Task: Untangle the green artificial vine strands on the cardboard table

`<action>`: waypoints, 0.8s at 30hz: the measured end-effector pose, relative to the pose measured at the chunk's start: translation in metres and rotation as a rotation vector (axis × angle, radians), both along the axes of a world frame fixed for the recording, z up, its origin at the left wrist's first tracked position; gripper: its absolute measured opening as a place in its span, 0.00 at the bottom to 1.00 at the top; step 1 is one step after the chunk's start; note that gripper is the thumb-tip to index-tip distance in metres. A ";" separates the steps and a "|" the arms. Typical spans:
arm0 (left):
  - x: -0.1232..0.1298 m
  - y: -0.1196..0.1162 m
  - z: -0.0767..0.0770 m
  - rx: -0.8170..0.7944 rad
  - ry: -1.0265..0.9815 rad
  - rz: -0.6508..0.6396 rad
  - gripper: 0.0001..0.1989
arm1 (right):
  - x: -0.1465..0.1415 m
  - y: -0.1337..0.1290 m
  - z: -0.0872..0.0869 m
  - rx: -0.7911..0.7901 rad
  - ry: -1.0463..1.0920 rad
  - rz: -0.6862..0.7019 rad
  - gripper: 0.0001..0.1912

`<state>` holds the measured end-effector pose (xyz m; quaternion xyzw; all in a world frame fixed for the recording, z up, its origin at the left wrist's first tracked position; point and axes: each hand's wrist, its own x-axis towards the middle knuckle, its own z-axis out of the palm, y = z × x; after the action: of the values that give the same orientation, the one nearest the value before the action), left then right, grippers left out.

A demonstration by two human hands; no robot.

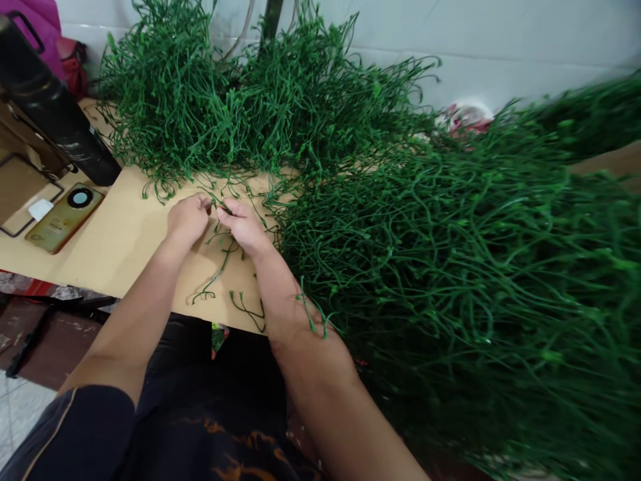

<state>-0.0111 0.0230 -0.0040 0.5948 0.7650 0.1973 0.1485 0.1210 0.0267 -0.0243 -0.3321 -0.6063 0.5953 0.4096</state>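
Between my two hands is a thin green plastic stem (214, 200) with small branching tips. My right hand (240, 220) is closed on it, thumb laid along the stem. My left hand (190, 217) is closed at the stem's other side, fingertips pinched together; what lies inside them is mostly hidden. Below the hands, a loose green stem (219, 272) and a curled sprig (249, 310) lie on the tan board (135, 227). A large heap of green stems (400, 227) spreads beside my right forearm, and one sprig (311, 308) rests over that arm.
Another big pile of green stems (200, 100) stands at the back against the tiled wall (481, 47). On the left are a black bottle (60, 107), a phone (65, 217) and a brown bag (25, 180). The table's front edge is close to my body.
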 end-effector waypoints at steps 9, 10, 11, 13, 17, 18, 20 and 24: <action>-0.024 0.001 0.003 0.184 -0.657 0.138 0.09 | -0.001 -0.001 -0.004 -0.112 0.080 -0.149 0.14; -0.019 -0.003 0.005 0.144 -0.760 0.103 0.09 | -0.001 0.001 -0.004 -0.117 0.066 -0.166 0.12; -0.014 -0.007 0.007 0.107 -0.831 0.074 0.08 | -0.001 0.003 -0.005 -0.114 0.053 -0.171 0.11; -0.006 -0.012 0.009 0.058 -0.891 0.032 0.08 | -0.001 0.005 -0.004 -0.099 0.035 -0.172 0.11; 0.003 -0.014 0.008 0.042 -0.849 -0.072 0.09 | -0.003 0.005 -0.001 -0.072 0.012 -0.196 0.11; 0.005 -0.014 0.008 0.055 -0.802 -0.095 0.10 | -0.004 0.005 0.000 -0.072 0.000 -0.203 0.10; 0.008 -0.014 0.007 0.090 -0.678 -0.131 0.11 | -0.005 0.004 0.004 -0.089 -0.020 -0.208 0.11; 0.005 -0.015 0.006 0.126 -0.479 -0.176 0.08 | -0.004 0.002 0.008 -0.115 -0.011 -0.187 0.09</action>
<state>-0.0060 0.0082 0.0017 0.6036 0.6394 0.3660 0.3049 0.1166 0.0285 -0.0165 -0.4134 -0.5395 0.5865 0.4404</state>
